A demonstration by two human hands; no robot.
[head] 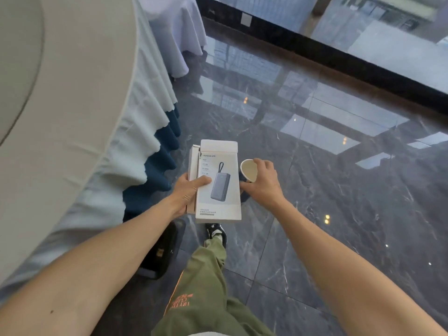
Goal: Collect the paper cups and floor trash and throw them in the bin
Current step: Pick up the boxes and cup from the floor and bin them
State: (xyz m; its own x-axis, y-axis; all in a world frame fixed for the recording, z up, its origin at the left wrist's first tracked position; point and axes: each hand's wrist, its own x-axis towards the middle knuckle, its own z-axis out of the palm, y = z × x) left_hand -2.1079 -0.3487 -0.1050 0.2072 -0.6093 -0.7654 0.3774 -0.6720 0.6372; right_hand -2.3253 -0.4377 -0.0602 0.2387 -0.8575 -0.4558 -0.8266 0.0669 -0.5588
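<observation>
Left hand [188, 190] grips a white power-bank box [218, 180], thumb on its printed front, fingers clamped behind it, top flap open. Right hand [263, 180] has its fingers closed around a paper cup [248, 169], tilted with its opening facing the box. Both items are held side by side above the dark marble floor [339, 190], beside the draped tabletop [72, 105]. No bin visible.

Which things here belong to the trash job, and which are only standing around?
Part of the job:
- paper cup, held in the right hand
- white product box, held in the left hand

Only standing around:
- round table with its tablecloth
- black bag on the floor
</observation>
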